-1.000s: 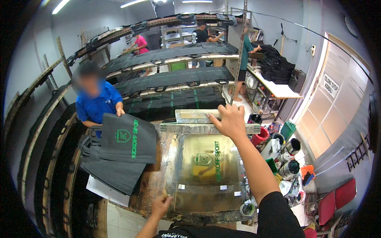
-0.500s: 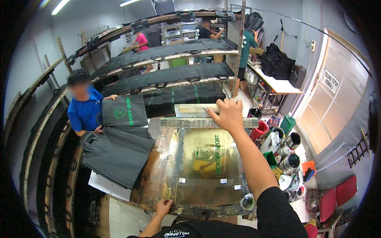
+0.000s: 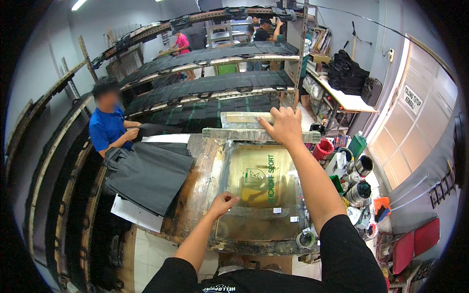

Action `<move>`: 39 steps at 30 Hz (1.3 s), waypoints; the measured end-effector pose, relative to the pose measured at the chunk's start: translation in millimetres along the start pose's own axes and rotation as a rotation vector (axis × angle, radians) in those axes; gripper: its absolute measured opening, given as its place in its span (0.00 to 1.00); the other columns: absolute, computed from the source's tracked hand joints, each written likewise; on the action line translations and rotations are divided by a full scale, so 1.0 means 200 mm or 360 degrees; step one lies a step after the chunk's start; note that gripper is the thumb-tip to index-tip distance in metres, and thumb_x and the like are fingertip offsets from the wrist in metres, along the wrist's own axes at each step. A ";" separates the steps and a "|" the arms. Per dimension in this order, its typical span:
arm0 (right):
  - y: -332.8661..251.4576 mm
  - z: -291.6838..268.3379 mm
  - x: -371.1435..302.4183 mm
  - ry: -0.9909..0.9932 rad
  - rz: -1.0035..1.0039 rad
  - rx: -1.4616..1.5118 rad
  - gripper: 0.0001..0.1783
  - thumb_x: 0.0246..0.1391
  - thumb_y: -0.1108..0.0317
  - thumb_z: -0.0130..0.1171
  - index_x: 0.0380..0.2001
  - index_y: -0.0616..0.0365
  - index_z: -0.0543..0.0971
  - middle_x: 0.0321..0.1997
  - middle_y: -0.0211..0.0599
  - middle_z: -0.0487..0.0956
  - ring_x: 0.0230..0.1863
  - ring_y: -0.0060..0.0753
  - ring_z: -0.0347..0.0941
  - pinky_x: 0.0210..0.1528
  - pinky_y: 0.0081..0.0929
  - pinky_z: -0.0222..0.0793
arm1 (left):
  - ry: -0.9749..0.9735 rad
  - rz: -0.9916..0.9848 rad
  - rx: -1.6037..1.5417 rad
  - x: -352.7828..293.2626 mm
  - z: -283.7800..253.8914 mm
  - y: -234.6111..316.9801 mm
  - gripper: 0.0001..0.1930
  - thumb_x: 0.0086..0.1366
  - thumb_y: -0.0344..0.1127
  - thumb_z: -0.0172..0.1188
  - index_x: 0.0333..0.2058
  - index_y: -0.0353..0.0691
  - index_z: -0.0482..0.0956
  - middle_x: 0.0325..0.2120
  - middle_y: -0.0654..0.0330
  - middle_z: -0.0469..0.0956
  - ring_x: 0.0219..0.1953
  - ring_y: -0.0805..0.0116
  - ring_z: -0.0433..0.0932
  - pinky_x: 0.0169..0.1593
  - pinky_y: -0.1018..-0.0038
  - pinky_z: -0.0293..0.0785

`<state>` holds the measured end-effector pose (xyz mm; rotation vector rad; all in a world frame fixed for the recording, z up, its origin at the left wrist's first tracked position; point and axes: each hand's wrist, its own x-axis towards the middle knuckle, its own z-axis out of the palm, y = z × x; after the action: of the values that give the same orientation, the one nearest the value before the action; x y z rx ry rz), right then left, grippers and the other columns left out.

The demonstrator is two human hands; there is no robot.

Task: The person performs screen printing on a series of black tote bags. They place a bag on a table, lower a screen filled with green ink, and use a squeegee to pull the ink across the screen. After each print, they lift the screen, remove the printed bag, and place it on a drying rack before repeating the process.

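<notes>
Right fingers [image 3: 288, 113] clamped on squeegee [image 3: 238, 118], arm stretched forward; left fingers [image 3: 228, 198] curled together over screen [image 3: 261, 188]

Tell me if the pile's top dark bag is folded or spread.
Spread: the top bag lies flat and wide, not doubled over.

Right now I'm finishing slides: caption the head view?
Right hand on bars at the far edge of the screen; left hand at its left side.

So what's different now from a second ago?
The left hand moved forward from the table's near edge to the screen's left side. The blue-shirted person, who held up a green-printed cloth, now holds a dark cloth nearly flat. The right hand stayed on the pale wooden bar.
</notes>
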<state>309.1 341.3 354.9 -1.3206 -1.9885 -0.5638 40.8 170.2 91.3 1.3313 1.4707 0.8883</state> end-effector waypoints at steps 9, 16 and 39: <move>0.01 0.00 -0.09 -0.0010 -0.0059 -0.0100 0.36 0.63 0.28 0.54 0.35 0.53 0.86 0.34 0.41 0.83 0.42 0.44 0.78 0.51 0.50 0.62 | -0.0121 0.0095 -0.0333 -0.47 0.49 -0.49 0.10 0.66 0.36 0.68 0.28 0.39 0.80 0.21 0.60 0.77 0.24 0.65 0.75 0.31 0.63 0.74; -0.09 -0.01 -0.11 -0.0039 -0.0039 -0.0071 0.36 0.63 0.28 0.53 0.37 0.53 0.86 0.37 0.44 0.85 0.46 0.47 0.80 0.56 0.51 0.63 | -0.0550 0.0109 -0.0122 -0.90 0.63 -0.48 0.09 0.62 0.31 0.70 0.25 0.42 0.79 0.20 0.65 0.77 0.26 0.74 0.75 0.34 0.69 0.74; -0.08 -0.02 -0.15 -0.0140 -0.0004 -0.0063 0.38 0.63 0.25 0.50 0.44 0.50 0.87 0.40 0.41 0.85 0.48 0.44 0.78 0.55 0.52 0.60 | -0.0814 -0.0205 -0.0531 -1.01 0.76 -0.65 0.09 0.67 0.36 0.66 0.27 0.43 0.80 0.21 0.64 0.79 0.20 0.74 0.74 0.24 0.71 0.70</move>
<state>303.1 314.1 336.2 -1.3886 -2.0595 -0.5575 140.3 -59.5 -43.1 1.0954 0.9509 0.6150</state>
